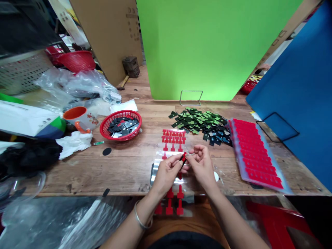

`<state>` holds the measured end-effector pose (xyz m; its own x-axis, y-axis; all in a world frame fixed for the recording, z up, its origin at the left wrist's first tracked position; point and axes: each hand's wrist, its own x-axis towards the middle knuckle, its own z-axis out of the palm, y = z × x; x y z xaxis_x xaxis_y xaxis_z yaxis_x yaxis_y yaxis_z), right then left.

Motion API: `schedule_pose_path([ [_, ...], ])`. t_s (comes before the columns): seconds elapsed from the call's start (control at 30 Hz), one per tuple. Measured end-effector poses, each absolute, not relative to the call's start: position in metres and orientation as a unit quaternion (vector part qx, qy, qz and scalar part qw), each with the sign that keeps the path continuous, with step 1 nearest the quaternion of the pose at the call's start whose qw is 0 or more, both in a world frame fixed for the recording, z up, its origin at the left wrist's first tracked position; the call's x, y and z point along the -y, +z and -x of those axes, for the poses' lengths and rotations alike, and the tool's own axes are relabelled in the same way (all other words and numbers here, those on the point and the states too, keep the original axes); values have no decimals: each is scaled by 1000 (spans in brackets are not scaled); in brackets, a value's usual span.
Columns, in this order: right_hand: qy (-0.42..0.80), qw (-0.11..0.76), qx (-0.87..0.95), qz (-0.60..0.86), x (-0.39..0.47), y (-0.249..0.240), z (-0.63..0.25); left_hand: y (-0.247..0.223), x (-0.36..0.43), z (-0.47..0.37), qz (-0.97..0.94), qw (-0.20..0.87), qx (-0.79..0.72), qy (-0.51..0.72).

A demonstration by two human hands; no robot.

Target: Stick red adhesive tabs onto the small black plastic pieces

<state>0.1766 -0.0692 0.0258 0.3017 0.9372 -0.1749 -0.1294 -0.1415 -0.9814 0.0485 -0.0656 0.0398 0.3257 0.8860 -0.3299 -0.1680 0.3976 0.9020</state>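
Note:
Between my two hands is a small black plate with a red piece on it (184, 157). My left hand (169, 169) pinches the black plate between thumb and fingers. The fingertips of my right hand (201, 162) are closed at the red piece's upper edge; whether they grip the red piece or a bit of film is too small to tell. Beneath both hands lies a clear sheet with rows of red T-shaped stickers (173, 135), its near end hanging over the table edge. A pile of small black plates (199, 121) lies beyond my hands.
A red basket (103, 133) of black and metal plates stands left, near an orange-rimmed mug (81, 119). On the right lies a stack of clear sheets bearing red pieces (255, 152). Green (192, 48) and blue (298, 86) panels stand behind. Plastic bags (85, 86) crowd the left.

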Motion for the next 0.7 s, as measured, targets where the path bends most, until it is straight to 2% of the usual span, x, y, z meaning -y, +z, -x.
schedule_pose_path([
  [0.2, 650, 499, 288, 495, 73, 26, -179, 41, 67, -43, -379, 726, -446, 362],
  [0.37, 637, 515, 273, 506, 78, 24, -167, 36, 72, -40, -381, 716, -469, 350],
  [0.47, 627, 495, 298, 522, 78, 18, -167, 32, 65, -31, -396, 708, -485, 326],
  [0.57, 609, 464, 348, 541, 72, 10, -178, 37, 37, -7, -415, 628, -550, 363],
  [0.7, 483, 440, 458, 603, 56, 0, -214, 62, -28, 51, -478, 408, -628, 460],
])
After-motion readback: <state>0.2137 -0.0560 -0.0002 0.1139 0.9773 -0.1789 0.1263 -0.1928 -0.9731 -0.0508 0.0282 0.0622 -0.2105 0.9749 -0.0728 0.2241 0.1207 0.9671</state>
